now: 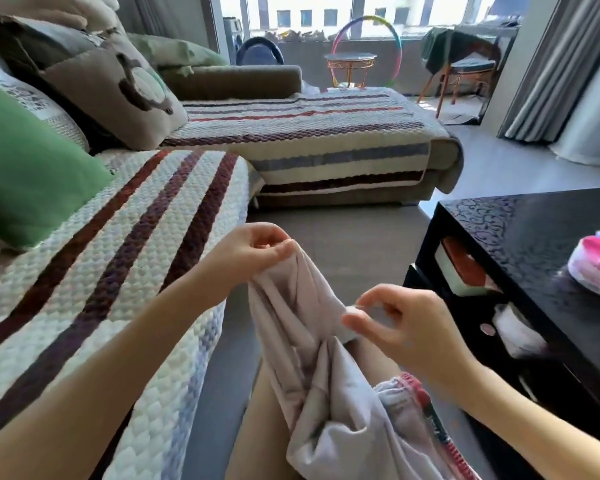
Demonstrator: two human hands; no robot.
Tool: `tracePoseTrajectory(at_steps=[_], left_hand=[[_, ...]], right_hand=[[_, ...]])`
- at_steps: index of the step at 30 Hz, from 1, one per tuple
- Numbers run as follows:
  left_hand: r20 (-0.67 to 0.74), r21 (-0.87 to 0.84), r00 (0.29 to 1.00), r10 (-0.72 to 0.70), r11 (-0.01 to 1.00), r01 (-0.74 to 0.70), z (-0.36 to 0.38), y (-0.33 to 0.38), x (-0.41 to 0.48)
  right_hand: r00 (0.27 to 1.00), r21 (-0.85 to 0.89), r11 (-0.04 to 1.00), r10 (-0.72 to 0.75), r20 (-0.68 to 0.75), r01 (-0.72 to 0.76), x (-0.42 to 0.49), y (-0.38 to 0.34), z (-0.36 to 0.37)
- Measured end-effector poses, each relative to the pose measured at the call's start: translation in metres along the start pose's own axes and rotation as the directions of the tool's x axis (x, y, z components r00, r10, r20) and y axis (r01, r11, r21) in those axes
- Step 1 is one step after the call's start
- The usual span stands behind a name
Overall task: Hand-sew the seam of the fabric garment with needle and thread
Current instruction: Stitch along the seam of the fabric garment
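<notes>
A pale pinkish-grey fabric garment [312,368] hangs bunched over my lap, with a red-trimmed waistband at its lower right. My left hand [253,254] pinches the top edge of the garment and holds it up. My right hand [399,327] pinches another part of the edge lower and to the right, thumb and forefinger together on a small fold. No needle or thread can be made out in the blur at the fingertips.
A striped quilted sofa [118,271] with green and brown cushions lies to my left. A glossy black coffee table [534,244] stands at the right with a pink and white object [596,271] on it. Grey floor lies ahead.
</notes>
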State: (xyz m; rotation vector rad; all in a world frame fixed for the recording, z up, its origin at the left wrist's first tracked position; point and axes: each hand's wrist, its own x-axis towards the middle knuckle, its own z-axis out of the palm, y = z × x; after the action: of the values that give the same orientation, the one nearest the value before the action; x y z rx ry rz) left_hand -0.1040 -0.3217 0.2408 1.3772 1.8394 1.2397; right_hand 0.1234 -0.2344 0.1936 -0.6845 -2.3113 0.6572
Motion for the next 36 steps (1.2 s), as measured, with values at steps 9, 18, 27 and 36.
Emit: tracePoseTrajectory(at_steps=[9,18,27,36], left_hand=[[0.088,-0.394,0.994,-0.066,0.914,0.095,-0.019,-0.004,0.020],[0.076,-0.267,0.996,-0.055,0.961,0.073,-0.042,-0.015,0.030],[0.335,0.047,0.942,0.022,0.998,-0.040,-0.039,-0.031,0.018],[0.326,0.082,0.933,-0.153,0.988,0.133,-0.001,-0.075,0.019]], right_hand=[[0.989,0.023,0.992,0.122,-0.084,-0.120,0.029,0.020,0.078],[0.983,0.241,0.957,0.138,0.122,-0.164,0.072,0.034,0.065],[0.772,0.086,0.979,0.089,0.629,-0.183,0.122,-0.006,-0.100],[0.703,-0.064,0.967,0.224,0.675,-0.247,0.071,0.050,-0.022]])
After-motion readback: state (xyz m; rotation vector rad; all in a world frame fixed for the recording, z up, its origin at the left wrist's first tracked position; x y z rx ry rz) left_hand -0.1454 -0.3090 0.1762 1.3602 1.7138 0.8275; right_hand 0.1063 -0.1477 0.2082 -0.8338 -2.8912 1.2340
